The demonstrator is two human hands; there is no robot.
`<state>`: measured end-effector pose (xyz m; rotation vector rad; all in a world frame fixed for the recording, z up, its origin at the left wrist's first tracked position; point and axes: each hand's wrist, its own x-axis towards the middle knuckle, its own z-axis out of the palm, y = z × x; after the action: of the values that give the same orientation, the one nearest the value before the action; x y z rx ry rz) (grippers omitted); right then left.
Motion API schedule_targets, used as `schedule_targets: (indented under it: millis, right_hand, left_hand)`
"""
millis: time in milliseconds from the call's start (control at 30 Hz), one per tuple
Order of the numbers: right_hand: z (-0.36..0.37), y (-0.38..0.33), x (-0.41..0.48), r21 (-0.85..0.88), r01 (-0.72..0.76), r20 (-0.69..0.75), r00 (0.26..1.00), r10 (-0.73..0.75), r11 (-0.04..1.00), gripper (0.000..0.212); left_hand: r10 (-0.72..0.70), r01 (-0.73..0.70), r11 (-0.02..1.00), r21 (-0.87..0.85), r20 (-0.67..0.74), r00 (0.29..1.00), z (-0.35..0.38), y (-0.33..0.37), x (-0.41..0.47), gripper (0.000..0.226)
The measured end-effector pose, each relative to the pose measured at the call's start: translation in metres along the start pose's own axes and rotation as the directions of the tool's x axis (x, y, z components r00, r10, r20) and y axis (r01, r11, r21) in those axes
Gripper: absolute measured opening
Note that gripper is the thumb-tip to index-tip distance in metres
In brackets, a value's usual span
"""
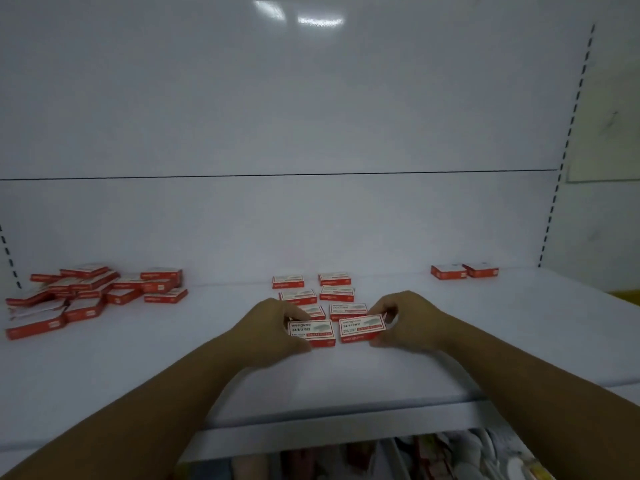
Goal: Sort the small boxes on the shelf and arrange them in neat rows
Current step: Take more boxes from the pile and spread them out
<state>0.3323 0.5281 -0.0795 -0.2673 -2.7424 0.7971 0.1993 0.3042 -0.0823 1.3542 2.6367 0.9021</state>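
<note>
Small red-and-white boxes lie on a white shelf (pixel 346 375). In the middle, two columns of boxes (pixel 336 293) run from the back wall toward me. My left hand (pixel 273 327) grips the front left box (pixel 311 333), which lies flat. My right hand (pixel 408 323) holds the front right box (pixel 362 328), tilted slightly and close beside the left one. An untidy pile of the same boxes (pixel 86 296) sits at the far left. Two more boxes (pixel 464 271) rest at the back right.
The shelf's back panel (pixel 311 133) rises behind the boxes, with slotted uprights (pixel 568 147) at the right and left. Below the shelf's front lip (pixel 346 427), a lower shelf holds blurred mixed goods (pixel 433 455).
</note>
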Motion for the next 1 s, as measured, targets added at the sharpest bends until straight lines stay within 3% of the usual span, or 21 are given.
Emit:
schedule_targets:
  millis: [167, 333, 467, 600, 800, 1000]
  right_hand:
    - [-0.001, 0.005, 0.0, 0.054, 0.004, 0.084, 0.996, -0.008, 0.999, 0.023]
    - [-0.002, 0.004, 0.0, -0.01, -0.012, 0.151, 0.988, 0.014, 1.0, 0.042]
    - [-0.007, -0.014, 0.013, -0.058, 0.021, -0.016, 1.0, -0.022, 0.998, 0.044]
    - [0.018, -0.065, 0.047, 0.004, 0.142, -0.076, 0.987, -0.142, 0.99, 0.041]
    - [0.096, -0.162, 0.109, 0.012, 0.322, -0.021, 0.947, -0.321, 0.947, 0.019]
    - [0.171, -0.24, 0.161, -0.073, 0.397, 0.071, 0.917, -0.392, 0.915, 0.027]
  left_hand:
    - [-0.045, 0.043, 0.997, 0.064, 0.033, 0.998, 0.002, -0.003, 0.001, 0.049]
    - [-0.042, 0.039, 0.998, 0.057, 0.065, 0.997, -0.002, -0.006, -0.001, 0.053]
    - [-0.027, 0.029, 0.996, 0.082, -0.025, 0.999, -0.028, -0.02, -0.009, 0.054]
    - [-0.051, 0.061, 0.986, 0.153, -0.069, 0.996, -0.066, -0.061, -0.027, 0.051]
    - [-0.142, 0.161, 0.977, 0.14, -0.137, 0.98, -0.129, -0.144, -0.069, 0.043]
    - [-0.216, 0.248, 0.955, 0.161, -0.191, 0.958, -0.193, -0.223, -0.101, 0.044]
